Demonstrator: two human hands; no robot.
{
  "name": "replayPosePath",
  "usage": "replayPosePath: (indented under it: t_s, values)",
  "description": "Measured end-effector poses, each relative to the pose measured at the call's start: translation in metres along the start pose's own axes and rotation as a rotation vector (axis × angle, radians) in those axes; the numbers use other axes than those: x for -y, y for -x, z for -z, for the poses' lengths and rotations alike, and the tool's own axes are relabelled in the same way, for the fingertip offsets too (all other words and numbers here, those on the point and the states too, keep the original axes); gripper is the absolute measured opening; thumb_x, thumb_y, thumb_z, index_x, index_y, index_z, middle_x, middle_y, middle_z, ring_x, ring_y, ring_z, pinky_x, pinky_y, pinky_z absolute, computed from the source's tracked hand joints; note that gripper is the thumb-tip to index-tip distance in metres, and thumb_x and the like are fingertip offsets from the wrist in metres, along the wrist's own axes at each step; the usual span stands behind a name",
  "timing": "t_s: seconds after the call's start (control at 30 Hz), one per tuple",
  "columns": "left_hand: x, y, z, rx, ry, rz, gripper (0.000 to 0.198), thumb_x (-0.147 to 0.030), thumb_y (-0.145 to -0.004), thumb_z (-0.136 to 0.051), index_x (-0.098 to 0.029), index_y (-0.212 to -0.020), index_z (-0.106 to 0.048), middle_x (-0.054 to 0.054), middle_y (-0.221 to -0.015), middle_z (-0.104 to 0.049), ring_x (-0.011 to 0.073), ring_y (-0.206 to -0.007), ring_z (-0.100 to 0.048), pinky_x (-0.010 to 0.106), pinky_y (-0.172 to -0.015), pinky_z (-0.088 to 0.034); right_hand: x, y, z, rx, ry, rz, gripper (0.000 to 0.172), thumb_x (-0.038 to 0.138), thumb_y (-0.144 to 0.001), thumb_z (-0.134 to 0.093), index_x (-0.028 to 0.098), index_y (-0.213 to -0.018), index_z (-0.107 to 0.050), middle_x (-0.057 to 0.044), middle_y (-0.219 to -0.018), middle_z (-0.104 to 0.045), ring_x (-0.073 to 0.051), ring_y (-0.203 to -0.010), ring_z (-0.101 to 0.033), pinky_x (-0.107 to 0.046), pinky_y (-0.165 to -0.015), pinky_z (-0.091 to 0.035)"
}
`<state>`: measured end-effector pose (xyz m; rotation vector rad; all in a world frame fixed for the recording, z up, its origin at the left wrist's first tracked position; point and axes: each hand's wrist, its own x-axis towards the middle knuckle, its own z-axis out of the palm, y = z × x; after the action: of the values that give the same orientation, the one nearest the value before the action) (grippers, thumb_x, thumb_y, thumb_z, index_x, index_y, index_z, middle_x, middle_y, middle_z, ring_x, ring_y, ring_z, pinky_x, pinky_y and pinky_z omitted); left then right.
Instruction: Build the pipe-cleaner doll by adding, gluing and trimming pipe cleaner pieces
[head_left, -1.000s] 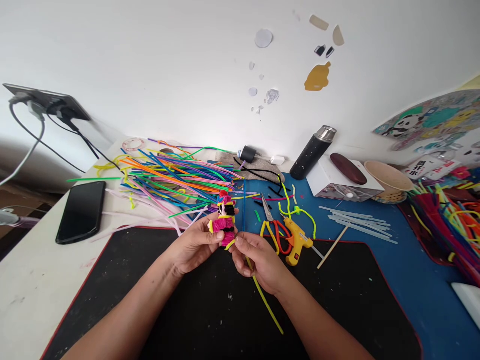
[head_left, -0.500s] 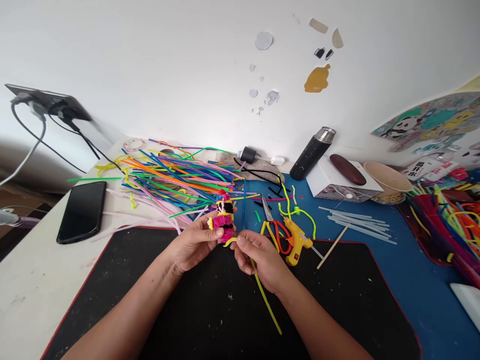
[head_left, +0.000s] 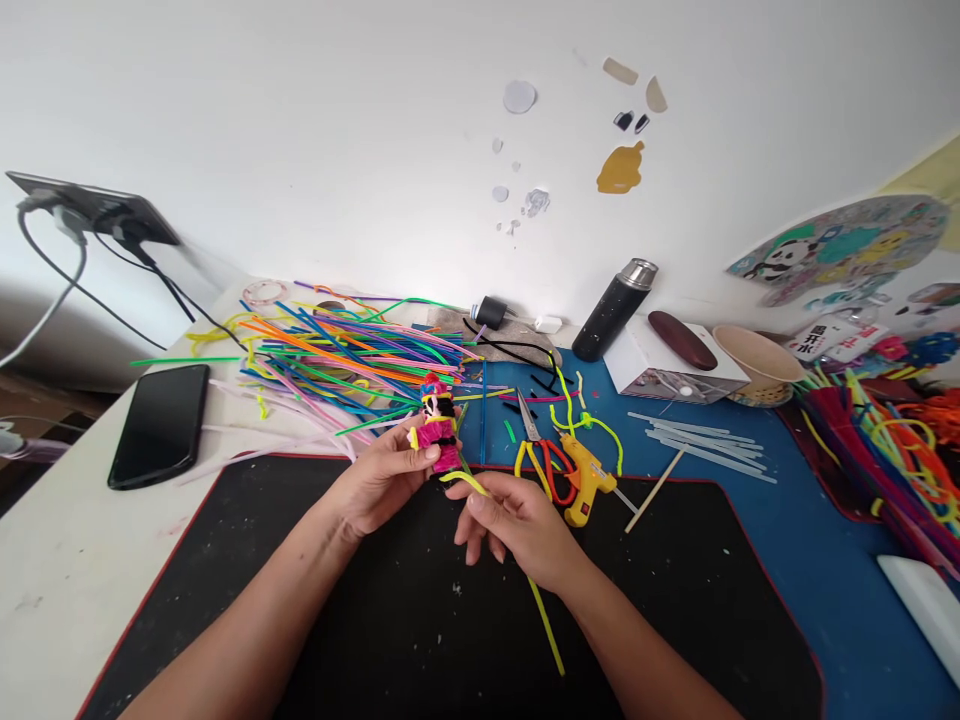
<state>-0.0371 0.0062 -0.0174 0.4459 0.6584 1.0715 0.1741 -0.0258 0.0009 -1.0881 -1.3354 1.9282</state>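
Observation:
My left hand [head_left: 386, 475] is closed around a small pipe-cleaner doll [head_left: 437, 432], its thumb pressed on the doll's front. The doll has a magenta body with a black band, yellow edging and a red and blue top. Between the thumb and fingers of my right hand [head_left: 517, 525] runs a yellow pipe cleaner [head_left: 546, 625]. Its short bent end reaches to the doll's lower edge, and the long end hangs down past the palm. Whether that end is joined to the doll I cannot tell. Both hands are above a black mat [head_left: 405, 620].
Behind my hands lies a heap of coloured pipe cleaners [head_left: 352, 345]. Pliers [head_left: 534, 425], a yellow glue gun [head_left: 589, 480] and clear glue sticks [head_left: 705, 445] lie to the right. A black flask [head_left: 611, 315] stands by a white box [head_left: 667, 380]. A phone [head_left: 159, 425] rests at left.
My right hand has shifted slightly, its fingers loosening and turning along the yellow pipe cleaner. The doll stays in my left hand. The whole view has swung a little to the right.

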Motion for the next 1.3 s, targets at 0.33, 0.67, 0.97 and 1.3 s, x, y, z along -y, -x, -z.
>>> replayPosePath:
  t_s: [0.33,0.67,0.97,1.3]
  values:
    - [-0.004,0.003,-0.001,0.042,-0.027,-0.018,0.038,-0.018,-0.068,-0.098,-0.015,-0.102,-0.08,0.008,-0.093,-0.08,0.0188,-0.082,-0.074,0.027,-0.077,-0.056,-0.005,0.009,0.011,-0.188,0.13,0.056,0.047,0.061,-0.096,-0.069,0.017,-0.112,-0.076,-0.009,-0.087,-0.078,-0.02,-0.073,-0.074,-0.025,-0.052,-0.045]
    - [-0.002,0.003,0.003,0.043,0.014,-0.017,0.032,-0.014,-0.073,-0.093,-0.016,-0.102,-0.082,0.008,-0.096,-0.082,0.021,-0.087,-0.076,0.03,-0.084,-0.058,0.011,0.055,0.083,-0.753,0.767,0.046,0.042,0.062,-0.098,-0.061,0.023,-0.097,-0.076,-0.003,-0.073,-0.068,-0.022,-0.068,-0.063,-0.033,-0.064,-0.045]
    - [-0.002,0.003,0.0,0.011,-0.005,-0.024,0.036,-0.017,-0.07,-0.096,-0.016,-0.104,-0.083,0.008,-0.097,-0.083,0.0202,-0.085,-0.076,0.027,-0.082,-0.061,-0.015,0.069,0.078,-0.686,1.098,-0.13,0.044,0.059,-0.094,-0.067,0.028,-0.124,-0.074,-0.003,-0.082,-0.07,-0.025,-0.07,-0.066,-0.033,-0.063,-0.043]
    - [-0.001,0.002,0.001,-0.004,-0.015,-0.009,0.038,-0.02,-0.068,-0.098,-0.017,-0.103,-0.083,0.008,-0.096,-0.083,0.0199,-0.083,-0.076,0.028,-0.082,-0.061,-0.035,0.074,0.077,-0.77,0.971,-0.107,0.024,0.049,-0.095,-0.064,0.028,-0.106,-0.066,0.003,-0.064,-0.056,-0.022,-0.057,-0.058,-0.031,-0.056,-0.036]
